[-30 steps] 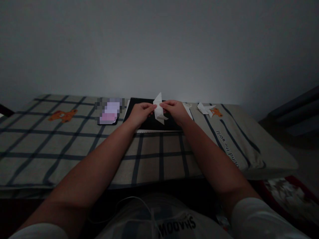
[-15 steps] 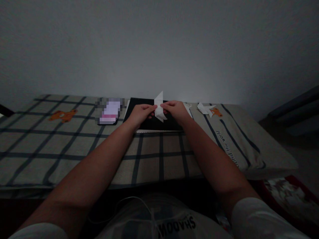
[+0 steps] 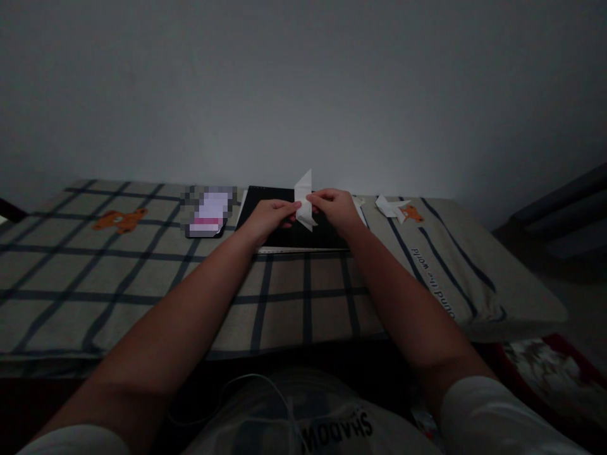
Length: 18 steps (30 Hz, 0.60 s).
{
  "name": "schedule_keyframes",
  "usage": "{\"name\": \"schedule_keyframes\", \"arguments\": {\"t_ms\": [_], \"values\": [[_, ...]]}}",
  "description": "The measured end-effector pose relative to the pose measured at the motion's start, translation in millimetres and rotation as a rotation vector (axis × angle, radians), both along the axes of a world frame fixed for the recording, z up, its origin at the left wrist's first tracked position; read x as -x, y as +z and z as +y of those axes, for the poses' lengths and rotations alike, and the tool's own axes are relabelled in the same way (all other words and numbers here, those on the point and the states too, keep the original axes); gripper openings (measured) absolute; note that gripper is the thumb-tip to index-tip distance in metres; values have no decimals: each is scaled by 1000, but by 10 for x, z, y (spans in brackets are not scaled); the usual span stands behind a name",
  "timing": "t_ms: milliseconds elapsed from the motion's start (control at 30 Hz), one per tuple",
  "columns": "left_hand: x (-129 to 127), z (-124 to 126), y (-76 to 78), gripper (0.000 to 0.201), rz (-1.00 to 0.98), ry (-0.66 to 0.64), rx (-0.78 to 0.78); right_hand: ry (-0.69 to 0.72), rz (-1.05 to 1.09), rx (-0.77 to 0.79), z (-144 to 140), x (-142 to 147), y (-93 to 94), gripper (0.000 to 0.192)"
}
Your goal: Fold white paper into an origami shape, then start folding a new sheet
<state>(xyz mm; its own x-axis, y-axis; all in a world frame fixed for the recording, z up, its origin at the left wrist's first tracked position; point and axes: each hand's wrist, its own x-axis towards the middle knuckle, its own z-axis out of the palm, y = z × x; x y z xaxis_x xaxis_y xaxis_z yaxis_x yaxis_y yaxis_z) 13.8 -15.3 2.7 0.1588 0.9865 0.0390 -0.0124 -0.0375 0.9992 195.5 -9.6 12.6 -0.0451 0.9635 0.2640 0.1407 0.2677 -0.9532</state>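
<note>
Where two bare hands meet above the middle of the far edge of a long surface [image 3: 284,303] draped in beige cloth with dark blue checks, a small white piece of folded paper with pointed ends [image 3: 303,191] sits directly between them. Its long axis runs roughly from the far edge toward the near edge, so it stands crosswise to the line joining the hands, one point toward the wall [image 3: 303,95] and the other toward the person. The left hand [image 3: 272,218] has its grip pinched on the paper's left side, the right hand [image 3: 334,205] its grip pinched on the right side, slightly closer to the far edge; neither is clearly nearer, since both touch the paper near its waist. Below lies a flat, black-covered rectangular book [image 3: 303,240], though in this dim light I cannot tell whether the paper's lower tip touches it. Toward the surface's left end, just beside the book, lies a dark-edged phone with a pale lilac screen [image 3: 208,218]; toward its far right corner, apart from the right hand, rests another white folded paper piece [image 3: 389,207].
</note>
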Motion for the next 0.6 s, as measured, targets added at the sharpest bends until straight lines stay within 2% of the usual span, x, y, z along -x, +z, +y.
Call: {"name": "schedule_keyframes", "arguments": {"t_ms": [233,367,467,600], "values": [[1,13,-14,41,66,16,-67,-1,5,15,33,19,-26,25],[9,54,-23,36,86,136,-190,-31,42,12,4,37,4,32],[30,82,-29,33,79,243,-229,-52,-50,-32,-65,42,54,37],[52,106,-45,31,66,318,-243,73,-215,-120,-129,53,67,35]]}}
